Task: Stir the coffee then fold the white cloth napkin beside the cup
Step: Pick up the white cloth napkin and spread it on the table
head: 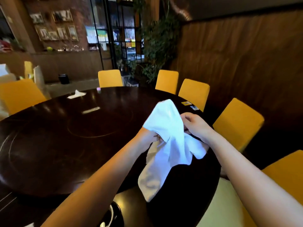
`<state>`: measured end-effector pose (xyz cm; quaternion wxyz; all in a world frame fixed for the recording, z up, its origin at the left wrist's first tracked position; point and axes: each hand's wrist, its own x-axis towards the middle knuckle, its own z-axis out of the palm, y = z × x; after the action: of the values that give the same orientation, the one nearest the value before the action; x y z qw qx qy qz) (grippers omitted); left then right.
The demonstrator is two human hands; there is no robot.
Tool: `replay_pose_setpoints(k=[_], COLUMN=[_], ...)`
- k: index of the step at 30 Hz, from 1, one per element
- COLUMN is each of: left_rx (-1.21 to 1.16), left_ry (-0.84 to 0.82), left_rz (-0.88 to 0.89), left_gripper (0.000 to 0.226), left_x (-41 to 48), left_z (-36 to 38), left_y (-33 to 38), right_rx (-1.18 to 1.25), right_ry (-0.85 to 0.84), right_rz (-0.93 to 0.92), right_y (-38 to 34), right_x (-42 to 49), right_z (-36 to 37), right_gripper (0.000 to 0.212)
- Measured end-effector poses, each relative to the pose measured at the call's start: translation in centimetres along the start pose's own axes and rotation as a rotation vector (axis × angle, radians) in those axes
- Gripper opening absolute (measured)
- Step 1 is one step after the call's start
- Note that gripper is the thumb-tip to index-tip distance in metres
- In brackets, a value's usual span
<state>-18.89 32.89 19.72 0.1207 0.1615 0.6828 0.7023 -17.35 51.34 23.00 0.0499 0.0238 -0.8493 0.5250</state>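
Hands, left [148,136] and right [196,125], grip white napkin [167,145] above dark table [65,136].

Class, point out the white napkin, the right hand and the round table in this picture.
napkin [165,128]: head view, on its bright upper fold.
right hand [196,124]: head view, on the back of the hand.
table [65,136]: head view, on bare dark tabletop left of the arms.
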Motion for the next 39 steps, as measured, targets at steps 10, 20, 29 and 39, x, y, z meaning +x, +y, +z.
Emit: replay_pose_setpoints(k=[10, 20, 29, 39], left_rx=[-0.060, 0.625, 0.857, 1.174], left_ry=[-0.135, 0.135, 0.343, 0.512], left_rz=[-0.034, 0.176, 0.436, 0.166], left_gripper=[0.028, 0.050, 0.028, 0.029], left_x=[0.8, 2.2, 4.3, 5.4], left_z=[0.0, 0.3, -4.6, -11.5], left_y=[4.4, 9.5, 13.1, 10.5], right_rx=[0.122, -0.228, -0.758, -0.928], right_ry=[-0.076, 0.195, -0.149, -0.077], right_rz=[-0.191, -0.388, -0.278, -0.058], right_y=[-3.2, -7.3, -6.4, -1.3], right_x=[1.7, 4.3, 4.7, 8.4], right_z=[-0.9, -2.1, -6.0, -7.4], right_gripper=[0.036, 0.029, 0.034, 0.030])
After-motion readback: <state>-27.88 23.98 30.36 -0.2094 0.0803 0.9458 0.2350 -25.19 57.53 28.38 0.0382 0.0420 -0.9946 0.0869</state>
